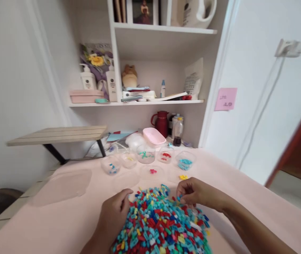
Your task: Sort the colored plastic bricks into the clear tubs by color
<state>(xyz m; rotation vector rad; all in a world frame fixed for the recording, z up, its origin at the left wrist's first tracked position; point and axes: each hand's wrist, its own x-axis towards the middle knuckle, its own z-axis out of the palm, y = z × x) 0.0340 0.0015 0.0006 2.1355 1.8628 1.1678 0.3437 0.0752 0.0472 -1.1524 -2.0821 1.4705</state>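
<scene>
A large heap of small coloured plastic bricks [163, 222], mostly turquoise and red, lies in front of me. At its upper right edge my right hand [192, 192] pinches a small blue brick [179, 198] between thumb and fingertips. Against the heap's left side rests my left hand [114, 211], loosely curled, its thumb stretched out and apart; the other fingers are mostly hidden, and no brick shows in it. Beyond are clear tubs holding sorted pieces: blue bricks [111, 167], green bricks [146, 155], red bricks [166, 155] and turquoise bricks [185, 163]. Pink bricks [153, 171] and yellow bricks [183, 177] sit nearer.
A clear lid [62, 185] lies on the pink tablecloth [28, 229] at left. Behind the tubs stand a pink basin [154, 137], a dark red jug [162, 124] and a bottle [178, 132]. A small wooden stand [60, 135] is at back left, beneath white shelves [163, 102].
</scene>
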